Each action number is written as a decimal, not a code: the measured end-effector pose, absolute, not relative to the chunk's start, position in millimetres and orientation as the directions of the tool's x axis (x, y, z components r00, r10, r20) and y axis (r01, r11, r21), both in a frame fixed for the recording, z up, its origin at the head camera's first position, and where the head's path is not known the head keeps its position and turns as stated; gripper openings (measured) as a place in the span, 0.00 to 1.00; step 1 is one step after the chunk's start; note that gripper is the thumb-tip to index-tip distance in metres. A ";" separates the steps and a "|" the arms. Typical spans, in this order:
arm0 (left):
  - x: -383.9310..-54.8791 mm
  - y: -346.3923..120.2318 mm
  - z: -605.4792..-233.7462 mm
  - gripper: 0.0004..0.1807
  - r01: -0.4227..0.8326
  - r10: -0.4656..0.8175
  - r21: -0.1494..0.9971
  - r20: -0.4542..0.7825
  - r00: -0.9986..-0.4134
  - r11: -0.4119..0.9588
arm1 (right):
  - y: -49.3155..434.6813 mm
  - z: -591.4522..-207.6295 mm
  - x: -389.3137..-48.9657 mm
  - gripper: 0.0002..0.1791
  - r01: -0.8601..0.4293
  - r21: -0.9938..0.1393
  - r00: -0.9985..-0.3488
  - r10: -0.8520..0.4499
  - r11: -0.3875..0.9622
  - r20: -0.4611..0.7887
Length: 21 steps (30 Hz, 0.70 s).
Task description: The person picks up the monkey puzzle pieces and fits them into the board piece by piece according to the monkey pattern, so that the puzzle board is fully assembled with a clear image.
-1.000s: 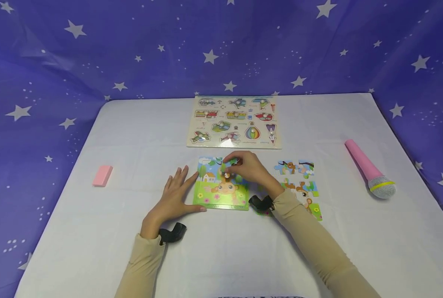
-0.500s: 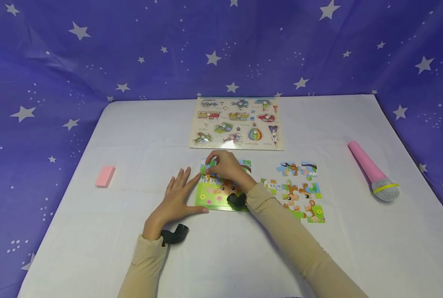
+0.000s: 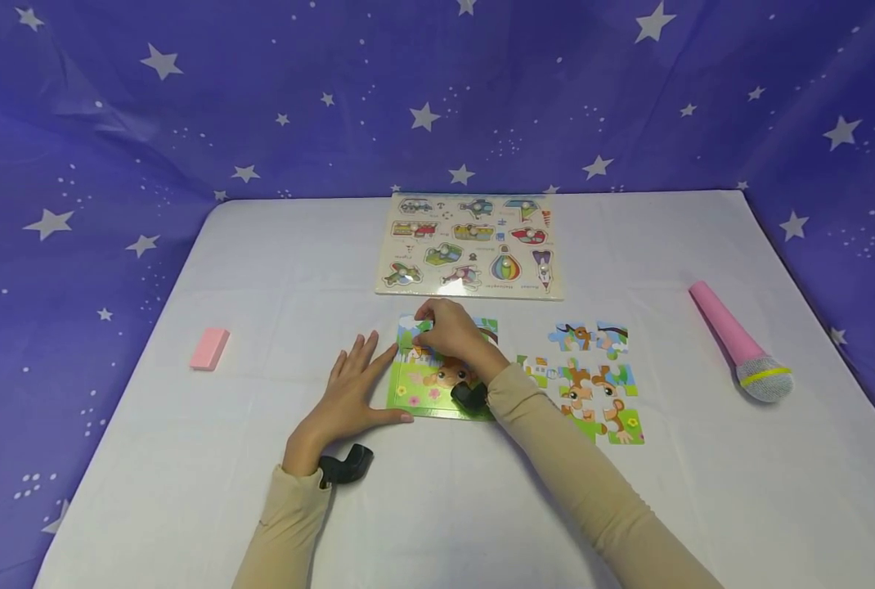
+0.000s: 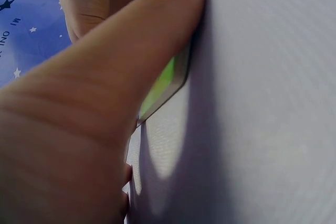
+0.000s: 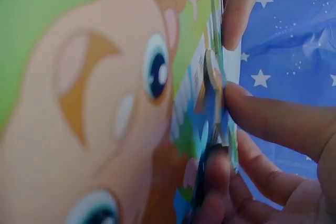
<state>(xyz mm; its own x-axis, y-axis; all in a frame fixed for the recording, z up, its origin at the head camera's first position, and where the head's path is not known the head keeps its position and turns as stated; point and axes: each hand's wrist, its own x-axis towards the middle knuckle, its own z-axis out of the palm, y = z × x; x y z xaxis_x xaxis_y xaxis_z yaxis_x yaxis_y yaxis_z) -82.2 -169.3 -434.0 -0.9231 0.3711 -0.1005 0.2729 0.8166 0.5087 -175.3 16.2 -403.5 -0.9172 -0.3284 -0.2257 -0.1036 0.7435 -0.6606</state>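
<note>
A square puzzle board (image 3: 411, 397) with a monkey picture lies mid-table. Along its left edge rests my left hand (image 3: 345, 393), fingers spread, the thumb by the near left corner; the left wrist view has that thumb (image 4: 121, 51) beside the board's edge. Over the board's upper left part, my right hand (image 3: 454, 334) pinches a puzzle piece (image 5: 216, 95). The right wrist view gives the piece nearly edge-on between thumb and fingers, close to the picture; whether it touches is unclear. To the right lie several loose jigsaw pieces (image 3: 614, 393), some partly joined, showing monkey parts.
A wooden peg puzzle (image 3: 474, 254) with vehicle shapes lies behind the board. At the far right is a pink toy microphone (image 3: 732, 335). A small pink block (image 3: 209, 349) sits on the left. Starry purple cloth (image 3: 437, 98) surrounds the white tabletop (image 3: 437, 507).
My right hand has moved left across the board with the piece, from its upper middle to its upper left part. The left hand keeps its place by the board.
</note>
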 end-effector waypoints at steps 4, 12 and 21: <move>-81.5 -170.0 -434.4 0.56 0.275 0.371 0.513 -0.093 -0.924 0.813 | 15.7 -402.6 -171.4 0.19 -0.129 -0.604 -0.924 -0.316 0.786 -0.214; -81.0 -169.8 -434.1 0.56 0.271 0.368 0.509 -0.100 -0.924 0.817 | 19.7 -402.8 -164.5 0.17 -0.201 -0.567 -0.931 -0.336 0.798 -0.143; -80.8 -169.1 -432.9 0.55 0.282 0.378 0.515 -0.088 -0.922 0.809 | 38.5 -401.1 -147.6 0.26 -0.421 -0.491 -0.840 -0.532 0.762 -0.104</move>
<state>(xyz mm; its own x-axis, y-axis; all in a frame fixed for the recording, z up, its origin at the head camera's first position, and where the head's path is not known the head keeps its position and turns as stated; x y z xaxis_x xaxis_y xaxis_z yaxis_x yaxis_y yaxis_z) -80.8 -169.1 -432.9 -0.9217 0.3777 -0.0882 0.2824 0.8094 0.5148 -147.6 38.5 -401.1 -0.8405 -0.5317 -0.1044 -0.4213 0.7624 -0.4912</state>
